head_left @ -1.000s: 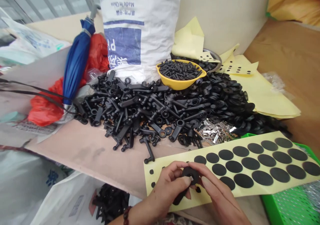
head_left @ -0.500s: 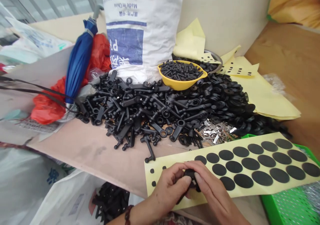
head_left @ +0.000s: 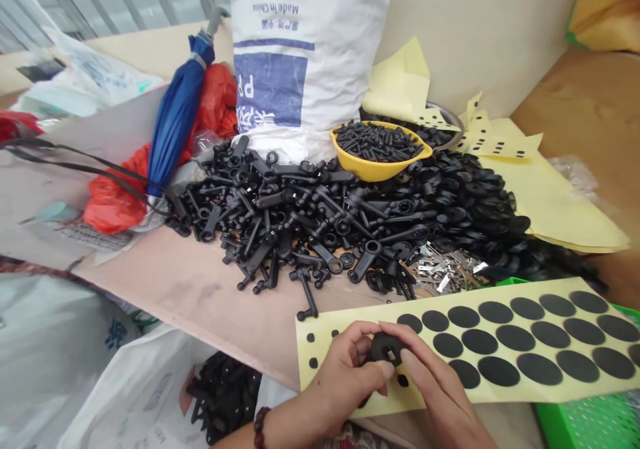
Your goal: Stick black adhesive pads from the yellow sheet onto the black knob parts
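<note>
Between my two hands is a black round plastic part (head_left: 386, 348), its disc face showing with a small light slot or metal bit in the middle. My left hand (head_left: 345, 362) is closed on it from the left, with the thumb on its near edge. On the other side, my right hand (head_left: 433, 379) presses its fingers and thumb against the part's right rim. Whatever else lies inside the grip is hidden. Under both hands lies a yellow sticker sheet (head_left: 360, 406) with rows of large black ovals (head_left: 499, 371) and small black dots (head_left: 313, 363).
Beyond the sheet spread black crank handles (head_left: 367, 260), round black parts (head_left: 465, 199) and metal clips (head_left: 443, 269). A yellow bowl (head_left: 383, 171) holds black screws. A white sack (head_left: 340, 49), a blue umbrella (head_left: 177, 112) and yellow sheets (head_left: 560, 202) stand behind; a green basket (head_left: 555, 426) sits right.
The black round part has tilted between my hands, so its disc face and central slot now show more. The whole scene has shifted slightly right in view.
</note>
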### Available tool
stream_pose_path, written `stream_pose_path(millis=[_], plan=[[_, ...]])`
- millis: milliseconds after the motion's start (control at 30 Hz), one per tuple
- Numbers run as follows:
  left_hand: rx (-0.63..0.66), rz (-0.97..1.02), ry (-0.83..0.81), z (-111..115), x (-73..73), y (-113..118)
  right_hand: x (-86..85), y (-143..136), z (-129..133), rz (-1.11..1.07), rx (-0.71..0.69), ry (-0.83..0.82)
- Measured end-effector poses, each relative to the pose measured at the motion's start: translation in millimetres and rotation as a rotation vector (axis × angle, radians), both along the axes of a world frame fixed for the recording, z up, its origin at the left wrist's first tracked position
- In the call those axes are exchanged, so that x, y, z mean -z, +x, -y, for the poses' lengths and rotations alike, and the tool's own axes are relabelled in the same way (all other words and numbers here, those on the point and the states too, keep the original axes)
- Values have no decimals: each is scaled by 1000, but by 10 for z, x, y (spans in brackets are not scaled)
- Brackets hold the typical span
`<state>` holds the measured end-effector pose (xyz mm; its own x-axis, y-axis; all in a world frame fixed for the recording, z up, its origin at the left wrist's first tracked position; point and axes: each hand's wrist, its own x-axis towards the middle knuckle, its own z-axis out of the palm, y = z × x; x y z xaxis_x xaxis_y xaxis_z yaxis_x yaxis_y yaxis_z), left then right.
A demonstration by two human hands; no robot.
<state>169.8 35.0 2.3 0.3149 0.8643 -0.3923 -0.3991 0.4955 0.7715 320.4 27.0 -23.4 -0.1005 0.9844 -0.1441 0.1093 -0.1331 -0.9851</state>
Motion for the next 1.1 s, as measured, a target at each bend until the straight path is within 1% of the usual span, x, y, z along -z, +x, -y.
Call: stream_pose_path(millis=[133,233,400,467,533,633,733,800,867,933,1033,1100], plan=[[16,46,-20,-1,-43,-19,-64,-29,51,-45,-18,40],[0,88,-60,0,-48,-40,-77,-30,64,-18,-35,95],[81,92,-106,-26,-54,-85,-129,4,31,100,-202,224],[74,75,-113,-39,-75,-90,-148,13,27,138,-237,256],[53,68,-126,-46,-93,-84,-152,18,38,145,-227,259],[61,67,-109,-39,-84,-69,-140,21,68,134,-158,224],[97,70,5,-13,-44,-60,-126,20,103,127,-100,191],[110,56,105,9,-43,-59,-114,8,136,150,-77,210],[120,11,193,28,-82,-60,-96,-14,178,210,-57,284],[132,-34,247,38,-143,-62,-80,-43,215,293,-38,398],[134,-35,231,36,-192,-64,-100,-85,222,379,-34,554],[102,-6,186,30,-163,-63,-152,-101,192,362,-87,547]])
